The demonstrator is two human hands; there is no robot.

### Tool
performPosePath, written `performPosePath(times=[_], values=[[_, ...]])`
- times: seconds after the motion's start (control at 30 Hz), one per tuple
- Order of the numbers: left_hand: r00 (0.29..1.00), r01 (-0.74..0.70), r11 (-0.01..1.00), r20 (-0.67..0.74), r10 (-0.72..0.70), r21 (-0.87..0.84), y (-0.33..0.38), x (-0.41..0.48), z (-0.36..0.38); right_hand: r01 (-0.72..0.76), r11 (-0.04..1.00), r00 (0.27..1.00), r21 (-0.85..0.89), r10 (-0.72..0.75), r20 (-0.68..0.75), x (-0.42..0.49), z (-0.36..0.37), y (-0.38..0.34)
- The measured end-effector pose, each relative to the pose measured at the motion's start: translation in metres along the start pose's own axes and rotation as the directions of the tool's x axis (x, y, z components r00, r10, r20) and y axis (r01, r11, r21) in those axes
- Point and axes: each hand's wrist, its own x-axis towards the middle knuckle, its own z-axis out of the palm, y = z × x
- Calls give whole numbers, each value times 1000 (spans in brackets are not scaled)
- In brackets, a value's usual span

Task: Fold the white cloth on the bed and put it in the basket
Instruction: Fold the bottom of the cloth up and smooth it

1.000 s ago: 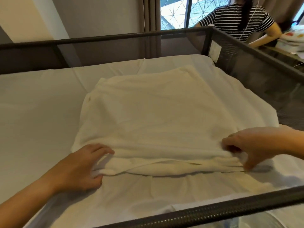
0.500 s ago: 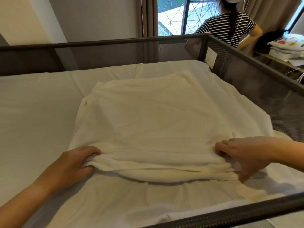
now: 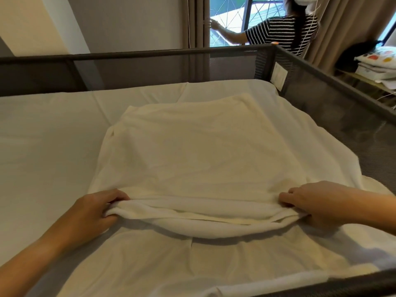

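The white cloth (image 3: 199, 159) lies folded in several layers on the bed (image 3: 42, 133), spread as a rough square in the middle. My left hand (image 3: 94, 211) grips the cloth's near left corner, fingers curled around the stacked layers. My right hand (image 3: 310, 202) grips the near right corner the same way. The near edge is lifted slightly off the sheet and sags between my hands. No basket is in view.
A dark mesh rail (image 3: 334, 108) runs around the bed on the far, right and near sides. A person in a striped shirt (image 3: 280, 31) stands at the window beyond the far right corner. Stacked bedding (image 3: 377, 65) sits at the right.
Both hands have closed on the cloth's near corners and raised the near edge a little. The person at the window has reached an arm out to the left.
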Motion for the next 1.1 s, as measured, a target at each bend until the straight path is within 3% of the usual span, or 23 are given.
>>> performPosePath(times=[0.2, 0.43, 0.6, 0.8, 0.9, 1.1], values=[[998, -51, 994, 54, 46, 100, -3, 4, -8, -133, 991, 986, -30, 129, -109, -1, -15, 16], [994, -16, 991, 107, 1, 135, 4, 0, -28, -204, 972, 947, 118, 227, -229, -15, -29, 36], [947, 55, 990, 308, -93, 130, 22, -9, -47, -151, 971, 985, 187, 164, -59, -27, -29, 35], [816, 122, 975, 541, -206, 186, 42, -20, -57, -195, 931, 972, 309, 141, 189, -42, -38, 19], [810, 152, 969, 537, -236, 196, 46, -14, -63, -213, 927, 972, 309, 170, 159, -43, -45, 20], [884, 125, 988, 443, -151, 87, 44, 13, -93, -194, 936, 975, 294, 218, -49, -31, -76, 44]])
